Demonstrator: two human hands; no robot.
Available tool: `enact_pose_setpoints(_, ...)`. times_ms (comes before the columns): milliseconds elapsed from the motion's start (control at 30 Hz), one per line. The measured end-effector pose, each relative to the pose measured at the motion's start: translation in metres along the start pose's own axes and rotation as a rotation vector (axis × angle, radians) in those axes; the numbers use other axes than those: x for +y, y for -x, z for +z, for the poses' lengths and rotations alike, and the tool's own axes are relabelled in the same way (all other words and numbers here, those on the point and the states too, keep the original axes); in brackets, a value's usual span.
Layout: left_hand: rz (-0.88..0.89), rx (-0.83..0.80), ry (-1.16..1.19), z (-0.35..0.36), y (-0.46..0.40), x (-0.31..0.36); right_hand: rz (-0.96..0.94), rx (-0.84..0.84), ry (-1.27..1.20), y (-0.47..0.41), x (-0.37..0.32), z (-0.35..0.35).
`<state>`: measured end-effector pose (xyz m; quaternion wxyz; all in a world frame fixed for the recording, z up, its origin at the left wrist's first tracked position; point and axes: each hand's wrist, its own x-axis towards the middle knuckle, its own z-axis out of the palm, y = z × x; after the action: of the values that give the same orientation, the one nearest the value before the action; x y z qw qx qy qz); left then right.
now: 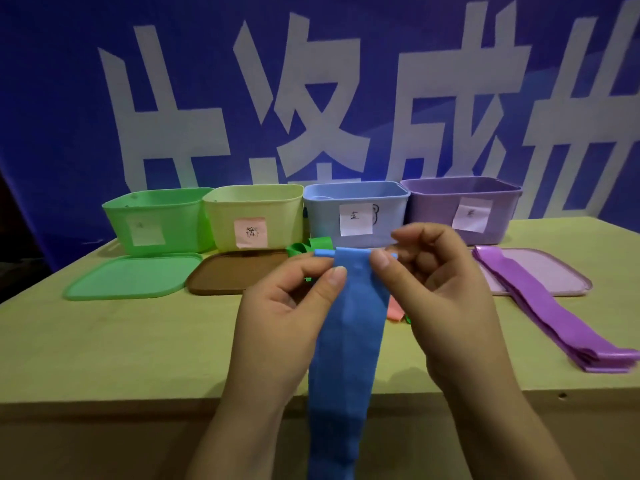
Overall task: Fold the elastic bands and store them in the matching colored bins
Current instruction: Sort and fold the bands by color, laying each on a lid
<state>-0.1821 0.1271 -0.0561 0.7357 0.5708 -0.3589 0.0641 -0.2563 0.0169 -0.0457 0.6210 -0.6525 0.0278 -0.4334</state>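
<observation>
A long blue elastic band (346,341) hangs down from both my hands, over the table's front edge. My left hand (287,313) pinches its top left corner and my right hand (440,299) pinches the top right. Four open bins stand in a row at the back: green bin (156,216), yellow bin (252,209) with a pink label, blue bin (356,209), purple bin (460,206). Purple bands (554,313) lie stacked at the right. A green band (308,245) and a pink band (394,311) peek out from behind my hands.
A green lid (128,277), a brown lid (235,271) and a lilac lid (547,268) lie flat in front of the bins. The wooden table (138,348) ends close to me. A blue banner with big white characters hangs behind.
</observation>
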Motion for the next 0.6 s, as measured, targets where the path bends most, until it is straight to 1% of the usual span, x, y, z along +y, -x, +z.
enact_pose_setpoints(133, -0.026, -0.027, -0.025, 0.001, 0.003, -0.007, -0.007, -0.028, 0.044, -0.001, 0.011, -0.003)
enact_pose_setpoints(233, -0.093, -0.021, 0.022, 0.001, 0.006, -0.011, -0.044, -0.014, 0.064, 0.003, 0.016, -0.005)
enact_pose_setpoints(333, -0.141, -0.062, 0.053, 0.0, 0.008, -0.01, -0.103, -0.034, 0.123, 0.007, 0.013, -0.007)
enact_pose_setpoints(467, -0.177, -0.011, 0.131, 0.002, 0.008, -0.009, -0.181, -0.068, 0.173, 0.013, 0.006, -0.01)
enact_pose_setpoints(533, -0.198, 0.0, 0.161, 0.005, 0.009, -0.008, -0.192, -0.1, 0.203, 0.016, 0.006, -0.008)
enact_pose_setpoints(600, -0.222, -0.001, 0.192, 0.008, 0.011, -0.008, -0.189, -0.086, 0.214, 0.017, 0.009, -0.007)
